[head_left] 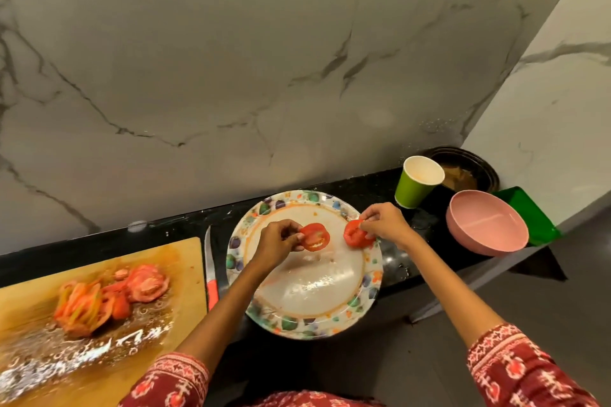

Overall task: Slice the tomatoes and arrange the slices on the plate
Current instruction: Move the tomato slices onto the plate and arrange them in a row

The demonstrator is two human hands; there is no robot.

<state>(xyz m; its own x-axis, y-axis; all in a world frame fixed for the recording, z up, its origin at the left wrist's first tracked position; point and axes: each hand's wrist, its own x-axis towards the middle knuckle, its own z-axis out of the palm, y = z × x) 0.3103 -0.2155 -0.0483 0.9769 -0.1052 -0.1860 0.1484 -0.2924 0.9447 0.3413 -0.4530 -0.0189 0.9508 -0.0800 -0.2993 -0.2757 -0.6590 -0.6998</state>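
Pinching one tomato slice (315,236) in left hand (277,243), another slice (356,234) in right hand (385,222), both over plate's (372,277) far part. More slices (109,296) heaped on board (185,268), far left; knife (210,269) lay between.

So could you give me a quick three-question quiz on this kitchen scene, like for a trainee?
1. True or false: each hand holds a tomato slice.
2. Where does the knife lie? A) on the plate B) between cutting board and plate C) in the pink bowl
3. What colour is the paper cup outside?

Key:
1. True: left hand, right hand.
2. B: knife, cutting board, plate.
3. Green: paper cup.
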